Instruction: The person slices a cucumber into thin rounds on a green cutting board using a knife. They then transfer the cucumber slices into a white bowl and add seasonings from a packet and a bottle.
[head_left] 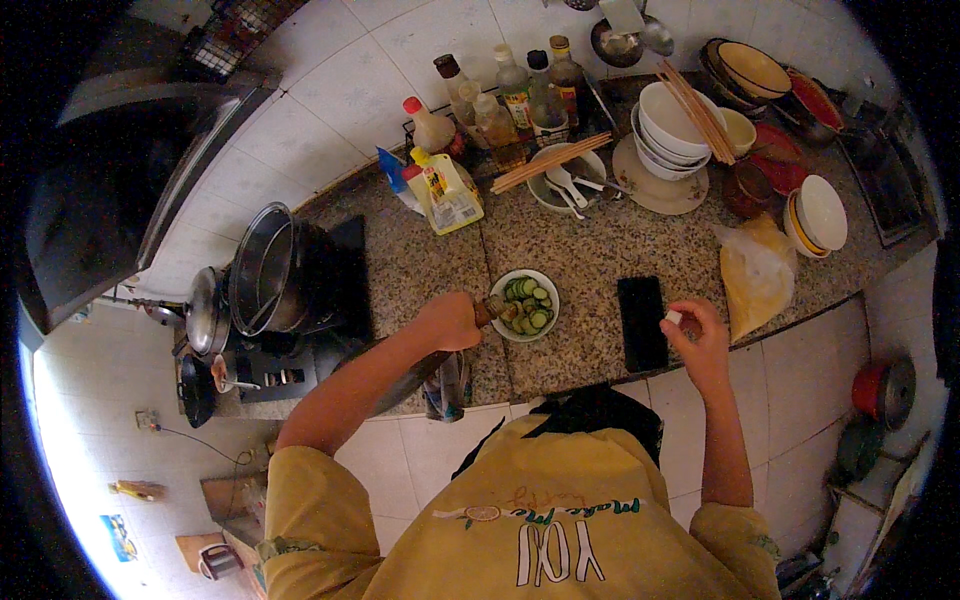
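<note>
My left hand (450, 320) grips a dark glass bottle (425, 372) tipped on its side, its neck pointing over a small white bowl of sliced cucumber (527, 304) on the granite counter (590, 262). My right hand (697, 333) is raised near the counter's front edge, pinching a small white cap (673, 317) between fingertips. A black phone (641, 322) lies flat between the bowl and my right hand.
A steel pot (268, 268) and pans sit on the stove at left. Sauce bottles (520, 95), a yellow bottle (448, 192), stacked bowls with chopsticks (675, 125) and plates (818, 212) crowd the counter's back. A yellow plastic bag (755, 275) lies right of the phone.
</note>
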